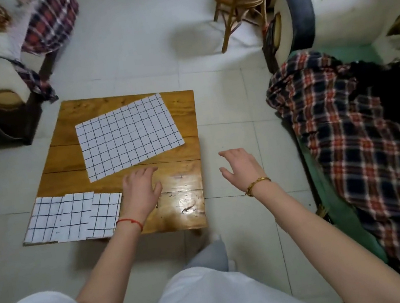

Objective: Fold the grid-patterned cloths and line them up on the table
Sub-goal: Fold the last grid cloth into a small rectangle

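Both hands, left hand and right hand, hover empty, grip wide, seemingly ready to fold the flat cloth next.

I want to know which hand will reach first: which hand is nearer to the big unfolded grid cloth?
Left. The left hand is over the table just below the unfolded grid cloth. The right hand is past the table's right edge.
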`<state>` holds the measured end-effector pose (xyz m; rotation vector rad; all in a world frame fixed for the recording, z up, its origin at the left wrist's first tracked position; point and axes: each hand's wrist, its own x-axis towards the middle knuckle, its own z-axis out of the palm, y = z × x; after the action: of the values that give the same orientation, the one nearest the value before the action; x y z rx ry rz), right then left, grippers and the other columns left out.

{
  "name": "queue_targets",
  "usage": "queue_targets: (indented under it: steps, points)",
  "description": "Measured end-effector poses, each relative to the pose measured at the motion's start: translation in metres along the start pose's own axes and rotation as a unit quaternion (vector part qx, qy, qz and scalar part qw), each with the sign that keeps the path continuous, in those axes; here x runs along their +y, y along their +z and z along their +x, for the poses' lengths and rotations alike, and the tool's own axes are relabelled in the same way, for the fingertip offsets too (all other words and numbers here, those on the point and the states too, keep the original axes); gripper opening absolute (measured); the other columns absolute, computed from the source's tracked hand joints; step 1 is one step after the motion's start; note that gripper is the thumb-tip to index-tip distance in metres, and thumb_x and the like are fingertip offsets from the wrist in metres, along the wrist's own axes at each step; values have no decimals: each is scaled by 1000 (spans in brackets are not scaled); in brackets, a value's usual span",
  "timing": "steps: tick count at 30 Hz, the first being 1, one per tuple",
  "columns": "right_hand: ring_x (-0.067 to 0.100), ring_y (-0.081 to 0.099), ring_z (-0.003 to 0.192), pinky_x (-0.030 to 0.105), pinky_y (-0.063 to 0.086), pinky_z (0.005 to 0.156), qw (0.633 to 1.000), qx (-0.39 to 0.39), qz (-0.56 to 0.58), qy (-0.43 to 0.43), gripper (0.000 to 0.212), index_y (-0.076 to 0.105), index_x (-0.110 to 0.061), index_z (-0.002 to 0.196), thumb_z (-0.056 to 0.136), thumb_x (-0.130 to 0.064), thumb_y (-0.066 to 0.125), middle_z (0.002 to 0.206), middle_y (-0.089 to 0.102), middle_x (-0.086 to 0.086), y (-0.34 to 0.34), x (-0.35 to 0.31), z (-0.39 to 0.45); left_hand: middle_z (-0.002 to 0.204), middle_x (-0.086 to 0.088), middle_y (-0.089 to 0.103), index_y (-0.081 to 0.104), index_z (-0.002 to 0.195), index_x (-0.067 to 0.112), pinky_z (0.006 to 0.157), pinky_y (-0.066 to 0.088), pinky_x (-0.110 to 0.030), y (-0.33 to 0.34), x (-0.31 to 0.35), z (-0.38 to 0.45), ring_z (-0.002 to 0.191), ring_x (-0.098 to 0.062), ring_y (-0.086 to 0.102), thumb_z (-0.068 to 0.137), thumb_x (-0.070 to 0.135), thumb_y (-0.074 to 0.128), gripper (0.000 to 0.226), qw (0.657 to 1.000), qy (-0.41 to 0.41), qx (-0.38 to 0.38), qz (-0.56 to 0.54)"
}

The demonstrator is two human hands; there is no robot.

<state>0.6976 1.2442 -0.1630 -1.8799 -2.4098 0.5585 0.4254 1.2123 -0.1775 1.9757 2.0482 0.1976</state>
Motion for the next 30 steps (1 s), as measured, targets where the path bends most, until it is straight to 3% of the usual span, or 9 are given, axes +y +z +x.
queue_targets:
  steps: [7,15,23,30]
  points:
    - [23,41,125,36,37,101,997,-11,-12,-76,43,43,-17,137,96,-31,46,132,52,4,-18,25,51,132,-2,57,53,134,19,115,23,-48,6,25,22,128,-23,45,91,25,57,43,998,-59,26,-18]
    - [23,41,126,35,35,102,983,-44,-48,-171,42,45,-18,135,95,-32,47,133,53,3,-44,46,168,129,-4,59,54,132,17,113,28,-49,20,33,81,124,-25,48,89,24,60,44,986,-158,51,-31]
    - [25,44,121,36,37,97,954,-74,-88,-277,44,45,-17,135,94,-32,47,131,53,4,-70,36,286,134,-1,55,51,135,20,117,23,-48,16,51,135,130,-20,44,90,22,61,47,960,-261,78,-69]
    - [22,42,125,34,37,102,925,-117,-80,-353,44,45,-16,136,95,-32,47,133,53,4,-66,15,370,134,0,55,51,135,20,116,23,-44,12,56,174,130,-19,44,90,21,59,46,929,-343,117,-77]
